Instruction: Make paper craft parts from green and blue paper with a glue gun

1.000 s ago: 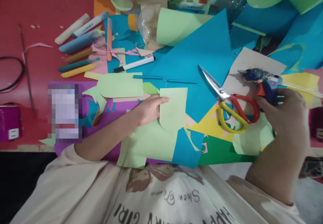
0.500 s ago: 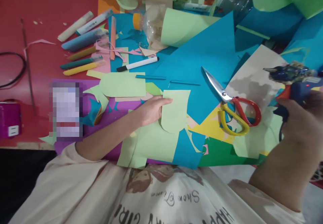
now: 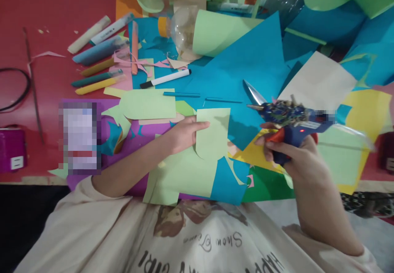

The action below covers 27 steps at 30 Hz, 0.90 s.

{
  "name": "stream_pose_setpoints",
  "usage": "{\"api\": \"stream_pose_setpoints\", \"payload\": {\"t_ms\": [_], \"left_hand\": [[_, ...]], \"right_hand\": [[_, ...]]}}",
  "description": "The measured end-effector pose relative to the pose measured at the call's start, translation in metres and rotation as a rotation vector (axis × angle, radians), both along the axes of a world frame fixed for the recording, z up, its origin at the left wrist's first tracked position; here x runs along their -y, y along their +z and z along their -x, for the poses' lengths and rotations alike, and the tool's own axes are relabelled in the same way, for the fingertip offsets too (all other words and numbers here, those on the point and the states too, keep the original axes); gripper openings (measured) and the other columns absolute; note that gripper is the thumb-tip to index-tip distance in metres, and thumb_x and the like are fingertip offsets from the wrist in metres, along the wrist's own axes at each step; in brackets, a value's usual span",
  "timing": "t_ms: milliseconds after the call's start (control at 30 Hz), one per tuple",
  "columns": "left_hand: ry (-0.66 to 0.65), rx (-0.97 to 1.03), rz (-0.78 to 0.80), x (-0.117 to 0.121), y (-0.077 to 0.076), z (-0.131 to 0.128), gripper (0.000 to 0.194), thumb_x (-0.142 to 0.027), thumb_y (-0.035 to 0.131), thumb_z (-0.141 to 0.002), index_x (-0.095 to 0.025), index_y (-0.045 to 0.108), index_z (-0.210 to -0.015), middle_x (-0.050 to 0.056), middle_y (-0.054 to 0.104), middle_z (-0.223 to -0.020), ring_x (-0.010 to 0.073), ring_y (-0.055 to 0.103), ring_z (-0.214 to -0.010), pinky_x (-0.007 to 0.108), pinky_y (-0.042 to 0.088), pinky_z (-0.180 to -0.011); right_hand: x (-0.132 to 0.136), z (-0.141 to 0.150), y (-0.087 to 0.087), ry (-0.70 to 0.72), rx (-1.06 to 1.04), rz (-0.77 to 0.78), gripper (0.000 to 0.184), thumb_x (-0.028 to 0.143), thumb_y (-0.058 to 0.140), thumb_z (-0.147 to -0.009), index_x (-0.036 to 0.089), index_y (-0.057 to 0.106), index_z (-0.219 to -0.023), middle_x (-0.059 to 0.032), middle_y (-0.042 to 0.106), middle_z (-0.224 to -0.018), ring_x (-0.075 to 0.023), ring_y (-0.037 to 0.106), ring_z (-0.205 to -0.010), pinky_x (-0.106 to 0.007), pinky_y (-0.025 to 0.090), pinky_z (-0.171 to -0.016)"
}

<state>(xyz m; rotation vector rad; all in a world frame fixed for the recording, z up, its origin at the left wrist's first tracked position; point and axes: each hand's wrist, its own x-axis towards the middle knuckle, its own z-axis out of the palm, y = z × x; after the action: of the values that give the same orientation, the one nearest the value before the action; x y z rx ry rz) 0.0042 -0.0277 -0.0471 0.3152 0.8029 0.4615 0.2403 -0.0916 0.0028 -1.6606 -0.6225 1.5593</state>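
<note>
Between the thumb and fingers of my left hand (image 3: 186, 133) is a light green paper piece (image 3: 213, 133) with a straight top and rounded lower end. Under it lies a larger light green sheet (image 3: 184, 176). My right hand (image 3: 303, 158) grips a dark blue glue gun (image 3: 297, 131) by its handle, fingers at the orange trigger. A small red light glows on its side, and its nozzle points left toward the paper piece, apart from it. Scissors (image 3: 253, 92) lie behind the glue gun, their handles mostly hidden by it and my hand.
Two thin blue paper rolls (image 3: 181, 94) and a black-and-white marker (image 3: 166, 78) lie beyond my left hand. A plastic bottle wrapped in green paper (image 3: 221, 33) rests farther back. Several markers (image 3: 97, 51) lie at the left, near a phone (image 3: 81, 137). Coloured paper scraps cover the table.
My right hand has brought the glue gun leftward from the right edge, over the scissors, closer to the green paper piece. My left hand keeps its hold with almost no movement.
</note>
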Motion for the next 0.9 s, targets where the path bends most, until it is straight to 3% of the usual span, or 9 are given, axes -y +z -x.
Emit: {"api": "stream_pose_setpoints", "payload": {"t_ms": [67,200,400,567,900], "left_hand": [[0.004,-0.001,-0.007,0.000,0.000,0.000,0.011,-0.021,0.075,-0.071,-0.013,0.069,-0.076,0.006,0.075,-0.077,0.0207,0.070,-0.075,0.036,0.052,-0.080],[-0.023,-0.004,-0.016,0.000,0.002,-0.001,0.013,-0.022,0.076,-0.071,-0.012,0.069,-0.077,0.006,0.074,-0.075,0.0187,0.069,-0.070,0.034,0.051,-0.076],[0.006,-0.095,0.034,0.000,0.005,-0.001,0.009,-0.015,0.071,-0.074,-0.013,0.064,-0.070,0.004,0.071,-0.068,0.0164,0.067,-0.065,0.033,0.050,-0.072],[-0.018,-0.050,0.010,0.000,0.006,-0.001,0.009,-0.018,0.072,-0.075,-0.012,0.066,-0.074,0.004,0.072,-0.072,0.0171,0.068,-0.069,0.034,0.050,-0.077],[-0.002,-0.080,0.023,0.000,0.008,-0.003,0.008,-0.014,0.067,-0.078,-0.011,0.065,-0.071,0.004,0.071,-0.067,0.0157,0.067,-0.064,0.031,0.049,-0.073]], "right_hand": [[0.001,0.011,-0.004,0.022,-0.136,0.001,0.022,0.018,0.074,-0.059,0.019,0.070,-0.080,-0.0013,0.064,-0.059,-0.0107,0.049,-0.041,-0.026,0.037,-0.040],[0.007,0.023,-0.014,0.119,-0.285,-0.018,0.013,0.026,0.069,-0.060,0.018,0.067,-0.071,-0.0025,0.062,-0.058,-0.0152,0.055,-0.051,-0.029,0.046,-0.048],[0.013,0.032,-0.025,0.231,-0.203,-0.108,0.021,0.041,0.072,-0.073,0.020,0.068,-0.079,-0.0032,0.067,-0.072,-0.0155,0.059,-0.058,-0.029,0.049,-0.052],[0.008,0.037,-0.027,0.270,-0.148,-0.118,0.028,0.048,0.063,-0.081,0.020,0.065,-0.078,-0.0015,0.064,-0.063,-0.0141,0.056,-0.051,-0.027,0.044,-0.046],[-0.002,0.044,-0.024,0.272,-0.084,-0.133,0.030,0.045,0.065,-0.080,0.018,0.060,-0.066,-0.0005,0.059,-0.054,-0.0119,0.052,-0.045,-0.024,0.040,-0.041]]}}
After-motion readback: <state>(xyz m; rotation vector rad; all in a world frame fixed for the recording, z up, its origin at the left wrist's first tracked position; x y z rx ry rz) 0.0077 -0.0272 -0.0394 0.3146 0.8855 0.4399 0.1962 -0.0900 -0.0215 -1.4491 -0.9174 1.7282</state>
